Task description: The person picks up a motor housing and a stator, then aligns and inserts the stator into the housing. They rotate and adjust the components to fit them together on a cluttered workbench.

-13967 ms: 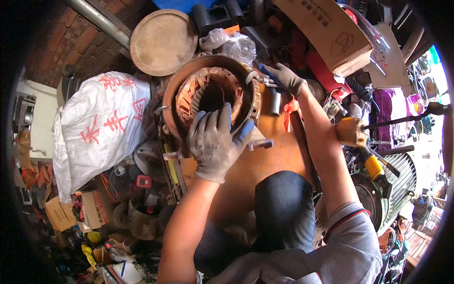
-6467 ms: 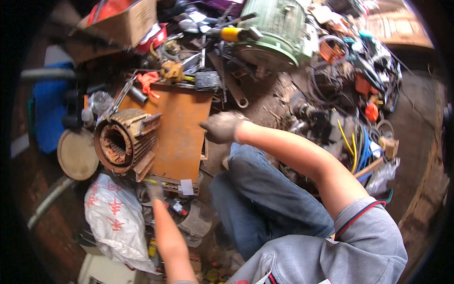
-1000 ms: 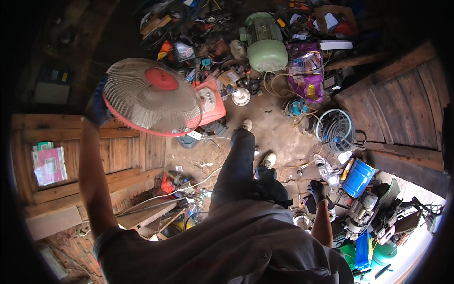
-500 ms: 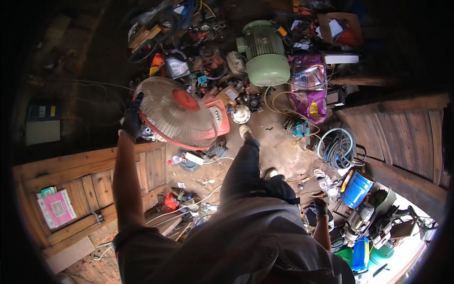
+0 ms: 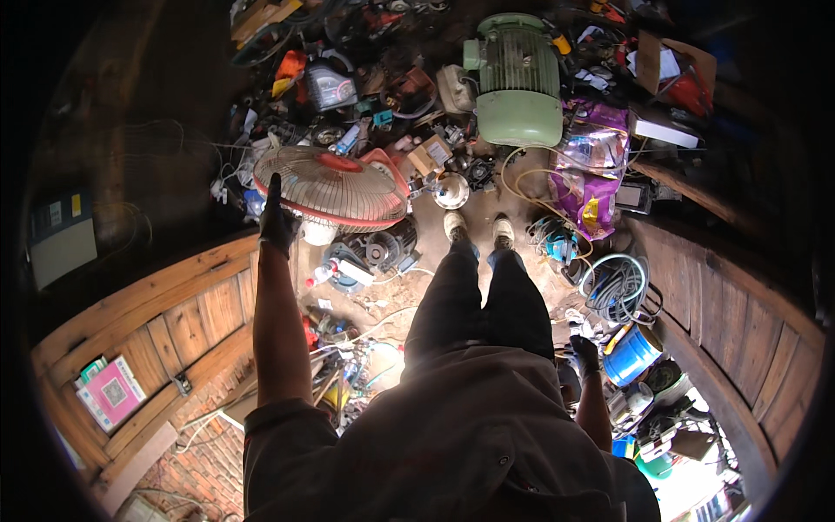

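My left hand (image 5: pixel 277 219), in a dark glove, is at the near left rim of a fan (image 5: pixel 335 191) with a round wire cage and red trim. One finger stretches up along the cage; the others seem closed on the rim, though the glove's darkness partly hides them. The fan tilts so its cage shows flattened, with its red base behind it. My right hand (image 5: pixel 585 355), also gloved, hangs low by my right side near a blue bucket (image 5: pixel 634 355). It holds nothing that I can see, and its fingers look loosely apart.
A large green electric motor (image 5: pixel 519 117) stands ahead, beside a purple bag (image 5: pixel 584 191). Coiled hose (image 5: pixel 616 290) and a cable lie to the right. Wooden door panels (image 5: pixel 178 326) flank both sides. A small motor (image 5: pixel 381 250) and a bottle sit below the fan. Clutter covers the far floor.
The fan has tilted and shifted farther off, uncovering the small motor below it. My left hand has shifted right in view. My feet now stand side by side.
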Tool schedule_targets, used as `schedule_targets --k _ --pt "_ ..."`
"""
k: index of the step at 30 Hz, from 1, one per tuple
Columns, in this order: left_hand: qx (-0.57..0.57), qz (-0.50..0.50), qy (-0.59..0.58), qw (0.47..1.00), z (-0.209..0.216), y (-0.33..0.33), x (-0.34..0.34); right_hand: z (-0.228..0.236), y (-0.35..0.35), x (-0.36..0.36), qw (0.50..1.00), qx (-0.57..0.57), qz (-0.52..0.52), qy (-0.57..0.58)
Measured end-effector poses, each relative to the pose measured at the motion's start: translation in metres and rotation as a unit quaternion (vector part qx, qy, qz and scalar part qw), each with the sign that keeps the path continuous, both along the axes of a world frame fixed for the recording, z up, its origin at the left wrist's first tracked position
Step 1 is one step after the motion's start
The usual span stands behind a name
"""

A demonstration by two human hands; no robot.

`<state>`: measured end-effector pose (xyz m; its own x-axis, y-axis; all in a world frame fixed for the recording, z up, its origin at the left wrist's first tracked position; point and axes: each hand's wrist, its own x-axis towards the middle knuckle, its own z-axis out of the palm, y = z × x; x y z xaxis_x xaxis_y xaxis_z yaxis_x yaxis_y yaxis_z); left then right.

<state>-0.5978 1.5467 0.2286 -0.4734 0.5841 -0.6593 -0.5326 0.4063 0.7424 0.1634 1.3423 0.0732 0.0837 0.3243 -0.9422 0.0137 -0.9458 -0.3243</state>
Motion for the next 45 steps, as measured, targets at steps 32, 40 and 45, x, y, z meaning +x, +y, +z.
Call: schedule_targets --k 32,40,45 --pt "-0.085 0.089 0.005 0.992 -0.121 -0.1 -0.077 0.007 0.144 -0.051 0.912 0.161 0.363 -0.098" --pt "-0.143 0.169 -0.025 0.975 -0.157 -0.186 -0.06 0.029 0.145 -0.061 0.937 0.157 0.301 -0.084" --pt "-0.106 0.182 0.041 0.977 -0.156 -0.198 -0.033 0.05 0.167 -0.07 0.915 0.087 0.383 -0.096"
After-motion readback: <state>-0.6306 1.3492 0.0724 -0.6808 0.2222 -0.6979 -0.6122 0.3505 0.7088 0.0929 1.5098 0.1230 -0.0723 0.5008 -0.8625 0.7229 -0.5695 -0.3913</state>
